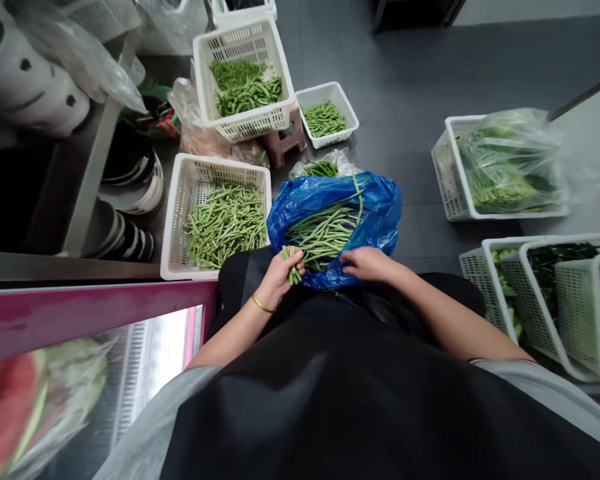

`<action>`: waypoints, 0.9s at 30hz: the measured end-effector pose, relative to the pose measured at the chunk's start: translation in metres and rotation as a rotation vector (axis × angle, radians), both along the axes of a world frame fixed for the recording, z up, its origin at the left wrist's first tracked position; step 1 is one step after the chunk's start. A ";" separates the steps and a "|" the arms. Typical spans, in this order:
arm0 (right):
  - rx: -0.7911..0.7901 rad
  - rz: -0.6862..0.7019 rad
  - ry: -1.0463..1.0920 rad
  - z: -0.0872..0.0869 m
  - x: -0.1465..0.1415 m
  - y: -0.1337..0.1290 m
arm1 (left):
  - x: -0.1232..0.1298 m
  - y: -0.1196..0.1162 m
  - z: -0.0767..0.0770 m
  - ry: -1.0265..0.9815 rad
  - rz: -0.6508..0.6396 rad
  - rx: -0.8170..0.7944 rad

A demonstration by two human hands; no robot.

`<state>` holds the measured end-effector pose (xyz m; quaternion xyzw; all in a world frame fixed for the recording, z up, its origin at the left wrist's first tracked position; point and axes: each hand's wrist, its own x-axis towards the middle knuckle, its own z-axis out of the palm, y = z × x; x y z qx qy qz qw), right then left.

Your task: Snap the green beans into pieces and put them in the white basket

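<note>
L. hand [283,272] closed round a small bunch of short bean pieces [293,268], held just over the near L edge of a blue plastic bag [389,217]; gold-coloured bangle [263,305] worn on L. wrist. R. hand [364,264] placed at the near R edge of same bag, fingers curled – cannot tell whether anything is gripped. Bag open at top, in front of the person; long green beans [325,230] heaped inside, approx. lengthwise, one long bean poking up at the far R side. Immed. to L of bag: white slatted basket [177,213], part-filled w/ cut bean pieces [225,223]. Beyond it, a second white basket [257,125] w/ green peppers [250,97] and finer greens [236,72]; pinkish stool [291,139] partly visible at its lower R. Small white basket [336,139] of short green pods [325,120] stood beside, on dark tiled floor [405,87]. Well apart, far R: white basket [446,177] w/ leafy veg. in a clear bag [515,160] – more white baskets [537,307] of greens grouped nearer the person.
</note>
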<state>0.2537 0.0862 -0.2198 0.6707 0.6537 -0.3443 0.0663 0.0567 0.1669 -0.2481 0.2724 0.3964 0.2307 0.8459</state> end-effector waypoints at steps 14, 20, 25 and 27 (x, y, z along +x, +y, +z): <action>0.656 -0.147 0.138 -0.016 -0.027 0.030 | 0.001 0.006 0.001 0.125 -0.190 -0.145; 0.675 -0.682 0.593 -0.016 -0.041 -0.061 | 0.035 -0.022 0.008 -0.085 -0.162 -0.048; 0.662 -0.445 0.358 -0.012 -0.051 -0.078 | 0.039 -0.030 0.017 -0.102 -0.178 0.010; 0.680 -0.354 0.263 -0.007 -0.050 -0.078 | 0.036 -0.034 0.020 -0.082 -0.161 0.045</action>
